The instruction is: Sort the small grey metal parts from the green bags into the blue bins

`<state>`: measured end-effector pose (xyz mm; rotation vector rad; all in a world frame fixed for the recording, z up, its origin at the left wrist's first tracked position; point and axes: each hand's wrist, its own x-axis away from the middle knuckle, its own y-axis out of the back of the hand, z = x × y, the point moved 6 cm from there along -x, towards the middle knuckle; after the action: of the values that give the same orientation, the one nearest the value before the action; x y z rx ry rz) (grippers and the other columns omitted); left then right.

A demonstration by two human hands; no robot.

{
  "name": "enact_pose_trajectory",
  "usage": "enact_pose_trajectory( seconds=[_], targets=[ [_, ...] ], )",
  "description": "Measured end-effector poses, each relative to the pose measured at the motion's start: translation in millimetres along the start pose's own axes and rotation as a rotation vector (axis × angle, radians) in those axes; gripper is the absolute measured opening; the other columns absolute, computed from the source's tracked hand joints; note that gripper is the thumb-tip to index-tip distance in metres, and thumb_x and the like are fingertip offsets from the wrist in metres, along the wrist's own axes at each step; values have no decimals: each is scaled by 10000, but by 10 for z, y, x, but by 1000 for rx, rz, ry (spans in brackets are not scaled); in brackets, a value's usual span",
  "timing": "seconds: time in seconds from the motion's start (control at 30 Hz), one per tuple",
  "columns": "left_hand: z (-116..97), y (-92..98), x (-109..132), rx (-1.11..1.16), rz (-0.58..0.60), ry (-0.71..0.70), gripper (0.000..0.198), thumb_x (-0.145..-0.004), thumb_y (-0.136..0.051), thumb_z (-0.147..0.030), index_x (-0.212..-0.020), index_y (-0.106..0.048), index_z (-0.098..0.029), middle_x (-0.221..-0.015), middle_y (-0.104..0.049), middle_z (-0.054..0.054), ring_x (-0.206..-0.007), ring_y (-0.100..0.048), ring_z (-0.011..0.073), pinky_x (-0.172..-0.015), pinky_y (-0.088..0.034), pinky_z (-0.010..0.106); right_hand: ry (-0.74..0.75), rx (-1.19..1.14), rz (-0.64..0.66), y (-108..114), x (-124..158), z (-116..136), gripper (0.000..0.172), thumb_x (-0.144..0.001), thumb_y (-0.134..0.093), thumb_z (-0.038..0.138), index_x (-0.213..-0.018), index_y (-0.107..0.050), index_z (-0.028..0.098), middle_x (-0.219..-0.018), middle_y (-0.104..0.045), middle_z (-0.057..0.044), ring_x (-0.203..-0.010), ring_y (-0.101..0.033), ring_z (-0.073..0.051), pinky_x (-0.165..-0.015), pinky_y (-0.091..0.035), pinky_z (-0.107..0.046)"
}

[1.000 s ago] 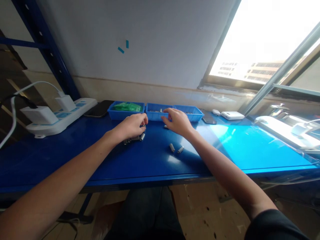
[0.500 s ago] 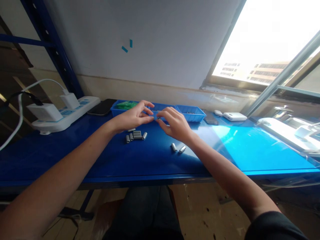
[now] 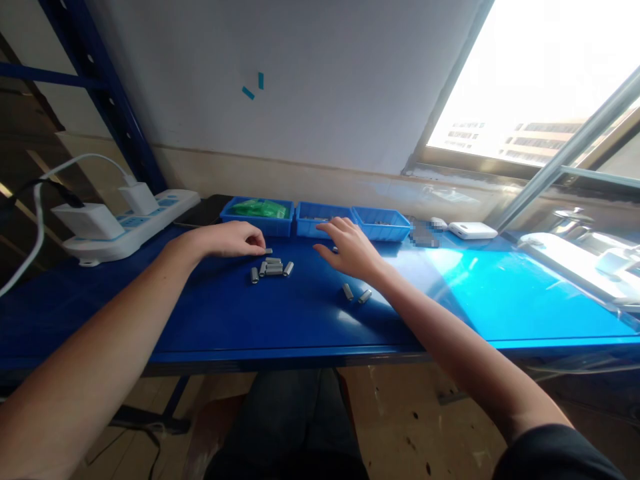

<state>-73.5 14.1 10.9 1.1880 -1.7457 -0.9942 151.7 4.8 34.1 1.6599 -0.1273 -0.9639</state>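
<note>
My left hand is closed, with its fingertips pinched on a small metal piece at the table surface. Just in front of it lies a group of several grey metal cylinders. My right hand hovers with fingers apart in front of the middle blue bin. A small metal piece shows partly beneath its fingers; whether they touch is unclear. Two more metal cylinders, one at left and one at right, lie nearer the table's front edge.
A blue bin with a green bag stands at the back left, another blue bin at the back right. A white power strip lies left. White devices sit at the right by the window.
My left hand has moved left and down, away from my right hand, to the metal piece behind the group. My right hand has stayed nearly in place, its fingers a little more spread.
</note>
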Motion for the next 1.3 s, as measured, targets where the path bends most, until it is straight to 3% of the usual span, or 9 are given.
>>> enact_pose_trajectory(
  seconds=[0.17, 0.3, 0.5, 0.63, 0.73, 0.83, 0.97, 1.17, 1.3],
  targets=[
    [-504, -30, 103, 227, -81, -200, 459, -743, -567, -583, -969, -683, -200, -970, -710, 44, -897, -625, 218, -794, -477, 287, 202, -58, -40, 18, 26, 351, 307, -948, -469, 368, -1159, -578, 174, -1029, -625, -106, -956, -535, -229, -833, -409, -342],
    [-759, -37, 195, 350, -94, -288, 450, -786, -546, -573, -988, -668, -189, -960, -702, 45, -894, -629, 205, -795, -494, 298, 309, -14, -135, 144, 59, 424, 268, -981, -385, 321, -1028, -608, 179, -898, -630, -83, -834, -535, -201, -778, -396, -319],
    [-503, 49, 163, 315, -145, -205, 496, -742, -612, -551, -1090, -610, -198, -995, -697, 58, -894, -647, 199, -776, -502, 290, -54, 18, -502, 536, -85, -38, 256, -973, -387, 315, -1096, -585, 210, -912, -630, -79, -877, -560, -211, -812, -403, -337],
    [-329, -87, 59, 142, 11, -86, 457, -681, -639, -542, -989, -661, -205, -936, -717, 58, -812, -661, 209, -678, -481, 265, -270, 145, -293, 399, -207, -386, 270, -922, -473, 331, -1119, -588, 187, -968, -659, -117, -953, -557, -280, -820, -402, -393],
    [-260, -94, -17, 6, -83, -21, 394, -710, -573, -539, -896, -693, -212, -914, -726, 61, -810, -655, 221, -658, -454, 262, -269, 155, -56, 182, -165, -399, 317, -907, -503, 374, -1130, -598, 169, -1012, -669, -138, -974, -556, -300, -817, -400, -402],
    [-208, -82, -65, -53, -189, 11, 393, -711, -551, -529, -894, -695, -212, -917, -729, 63, -797, -654, 220, -657, -445, 257, -195, 75, 43, 55, -95, -236, 360, -913, -498, 411, -1168, -594, 176, -1032, -672, -122, -971, -562, -280, -809, -404, -380],
    [-217, -119, -87, -8, -170, -5, 383, -673, -591, -497, -893, -689, -199, -884, -726, 66, -762, -656, 215, -660, -460, 261, -90, -30, 53, -16, -80, -16, 350, -914, -514, 398, -1166, -601, 171, -1014, -674, -96, -960, -566, -246, -823, -407, -348],
    [-609, -70, 14, 251, -231, -252, 407, -727, -585, -521, -927, -701, -186, -993, -718, 53, -945, -631, 239, -887, -460, 320, 115, -43, -16, -34, -71, 242, 248, -934, -501, 343, -1084, -607, 177, -966, -660, -79, -898, -558, -209, -802, -394, -312],
    [-734, -84, 79, 501, -201, -279, 501, -697, -647, -572, -984, -678, -162, -946, -714, 63, -919, -629, 243, -871, -481, 360, 175, 7, -94, 50, -47, 336, 173, -933, -471, 280, -978, -597, 172, -896, -655, -69, -837, -549, -198, -748, -381, -303]
  ],
)
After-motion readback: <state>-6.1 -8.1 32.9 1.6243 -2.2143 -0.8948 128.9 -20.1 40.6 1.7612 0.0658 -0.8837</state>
